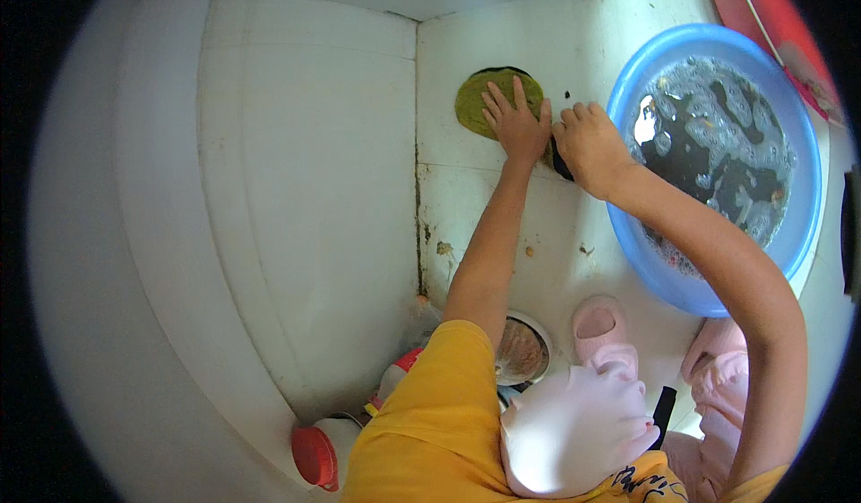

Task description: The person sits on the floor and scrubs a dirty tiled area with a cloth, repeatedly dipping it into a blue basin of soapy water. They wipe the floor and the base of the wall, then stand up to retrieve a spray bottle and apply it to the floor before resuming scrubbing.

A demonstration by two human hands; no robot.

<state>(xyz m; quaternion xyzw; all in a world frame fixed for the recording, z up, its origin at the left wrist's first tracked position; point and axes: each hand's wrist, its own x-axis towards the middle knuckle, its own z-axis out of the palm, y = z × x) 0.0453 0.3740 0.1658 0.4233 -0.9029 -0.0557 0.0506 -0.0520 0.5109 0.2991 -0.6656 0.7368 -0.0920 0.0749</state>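
Note:
A flat green pad with a black edge (pixel 471 109), shaped like an insole, lies on the pale tiled floor (pixel 491 214). My left hand (pixel 521 123) presses on it, palm down with fingers spread. Just to the right, my right hand (pixel 592 146) is curled beside a black piece (pixel 559 163), its fingertips near my left thumb. Whether that piece belongs to the pad, and what my right fingers grip, is hidden. Close by my right forearm stands a blue plastic basin (pixel 625 247), holding dark, sudsy water (pixel 686 160).
A white wall panel (pixel 309 167) rises at the left. Red plastic (pixel 753 5) lies behind the basin. Near my feet are pink slippers (pixel 599 325), a round container (pixel 541 341) with a bag in it, and a red-lidded jar (pixel 315 456). Food bits (pixel 529 251) dot the floor.

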